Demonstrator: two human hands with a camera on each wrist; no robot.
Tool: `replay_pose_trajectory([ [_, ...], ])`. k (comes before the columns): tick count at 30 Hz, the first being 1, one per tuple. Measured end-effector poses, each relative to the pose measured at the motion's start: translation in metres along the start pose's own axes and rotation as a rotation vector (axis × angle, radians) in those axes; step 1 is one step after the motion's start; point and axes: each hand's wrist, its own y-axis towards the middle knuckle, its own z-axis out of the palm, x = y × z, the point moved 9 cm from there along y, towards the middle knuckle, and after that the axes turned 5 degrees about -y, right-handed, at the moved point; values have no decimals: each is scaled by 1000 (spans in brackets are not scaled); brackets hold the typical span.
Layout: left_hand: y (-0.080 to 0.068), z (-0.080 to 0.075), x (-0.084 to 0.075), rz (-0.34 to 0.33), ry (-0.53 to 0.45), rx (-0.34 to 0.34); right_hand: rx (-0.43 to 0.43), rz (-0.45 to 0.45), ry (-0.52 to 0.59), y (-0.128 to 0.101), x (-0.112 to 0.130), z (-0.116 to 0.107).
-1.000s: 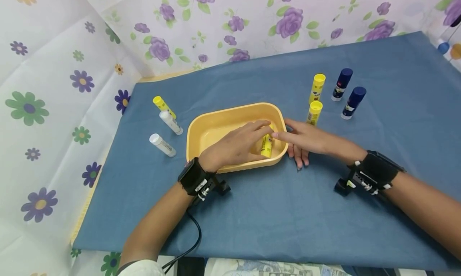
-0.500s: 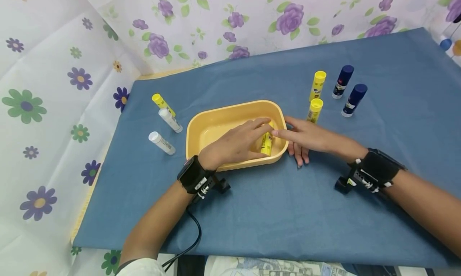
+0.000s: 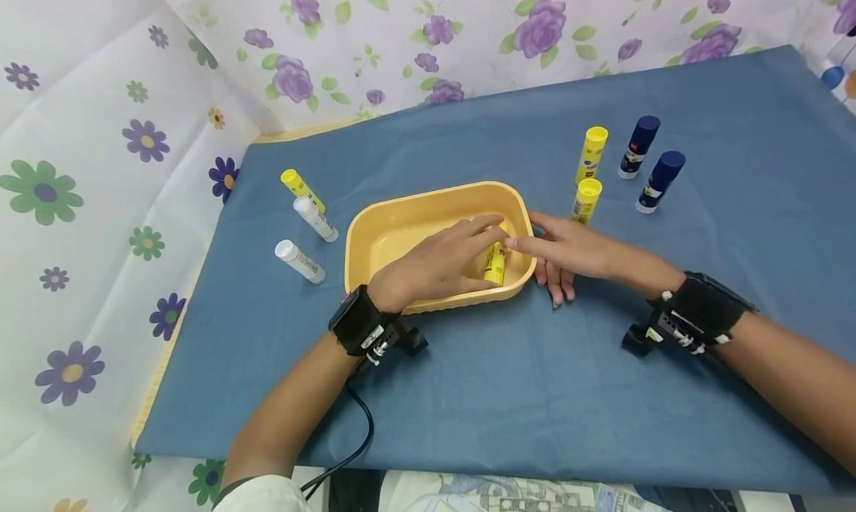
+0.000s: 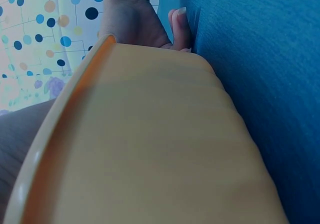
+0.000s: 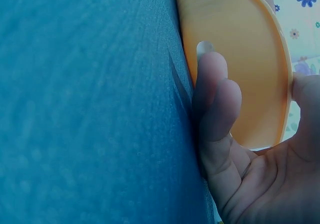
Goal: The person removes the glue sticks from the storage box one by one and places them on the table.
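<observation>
A yellow plastic tray [image 3: 394, 226] sits on the blue cloth in the middle of the head view. My left hand [image 3: 441, 263] reaches over its near rim, thumb and fingers around the two ends of a yellow glue stick [image 3: 495, 265] inside at the right end. Part of that stick is hidden by the fingers. At the tray's right end my right hand [image 3: 575, 250] grips the wall, thumb over the rim and fingers outside. The right wrist view shows its curled fingertips [image 5: 222, 104] beside the outer wall. In the left wrist view the tray's side hides the left hand's fingers.
Two white glue sticks [image 3: 300, 261] and a yellow one [image 3: 303, 191] stand left of the tray. Beyond the right hand stand two yellow glue sticks [image 3: 591, 155] and two dark blue ones [image 3: 660, 182]. A black cable [image 3: 364, 430] hangs by the left forearm.
The whole scene shifts slightly upward in the head view. Both hands, the tray and the glue sticks keep their places relative to each other.
</observation>
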Motion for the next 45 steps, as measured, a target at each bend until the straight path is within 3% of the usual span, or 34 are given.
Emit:
replay_pose_trajectory([
  [25,2,2,3,-8,-26,18,-7,0,-17,2,-1,0],
  [38,4,-5,1,-15,-32,23,-21,1,-13,0,4,-5],
  [45,3,-1,3,-22,-31,35,-1,-5,3,1,2,-2],
])
